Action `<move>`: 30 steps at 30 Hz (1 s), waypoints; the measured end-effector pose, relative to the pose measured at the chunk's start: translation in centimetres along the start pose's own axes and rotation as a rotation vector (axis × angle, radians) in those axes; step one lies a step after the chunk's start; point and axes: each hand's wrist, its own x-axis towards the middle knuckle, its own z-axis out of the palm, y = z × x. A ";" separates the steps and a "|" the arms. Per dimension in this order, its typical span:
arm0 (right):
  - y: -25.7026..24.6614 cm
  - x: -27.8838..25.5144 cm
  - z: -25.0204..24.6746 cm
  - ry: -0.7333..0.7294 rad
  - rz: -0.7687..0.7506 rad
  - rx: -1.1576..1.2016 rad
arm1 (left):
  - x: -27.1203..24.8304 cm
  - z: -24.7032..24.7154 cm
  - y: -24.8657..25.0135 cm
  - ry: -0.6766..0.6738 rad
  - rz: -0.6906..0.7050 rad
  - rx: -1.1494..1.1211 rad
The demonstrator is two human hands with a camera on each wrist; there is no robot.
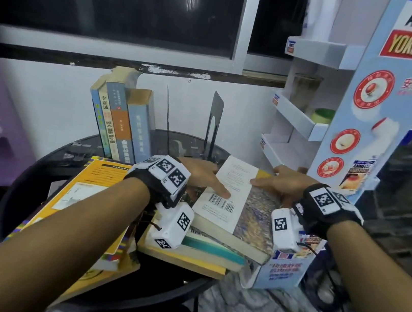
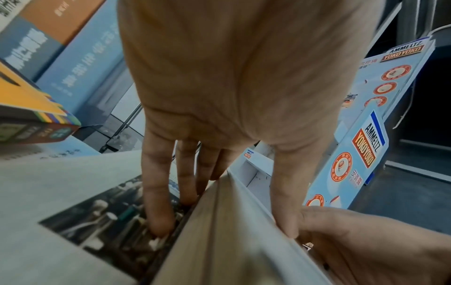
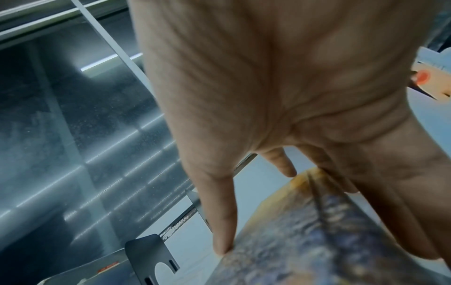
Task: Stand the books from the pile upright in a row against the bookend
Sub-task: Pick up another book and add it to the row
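Both hands grasp the top book (image 1: 233,200) of the pile (image 1: 196,250) at the table's (image 1: 37,170) near right, left hand (image 1: 204,177) and right hand (image 1: 281,183) each pinching an edge, apparently to lift it toward the upright row (image 1: 121,122) and dark bookend (image 1: 214,122) beyond.

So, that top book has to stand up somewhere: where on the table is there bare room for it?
The clearest bare patch is the glass table between the blue upright book and the black bookend; a thin divider stands inside it. The near half is crowded: the yellow book and the book pile, whose top book both hands grip.
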 end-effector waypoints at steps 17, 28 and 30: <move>-0.1 -1.3 -0.3 0.091 -0.063 0.096 | 0.3 0.3 -1.7 0.101 -0.023 -0.222; -2.7 -2.0 -1.4 0.305 -0.248 0.159 | -0.3 -0.7 -1.9 0.284 0.118 -0.391; -3.4 -2.2 -1.5 0.345 -0.292 0.200 | -0.6 -1.1 -1.7 0.323 0.161 -0.415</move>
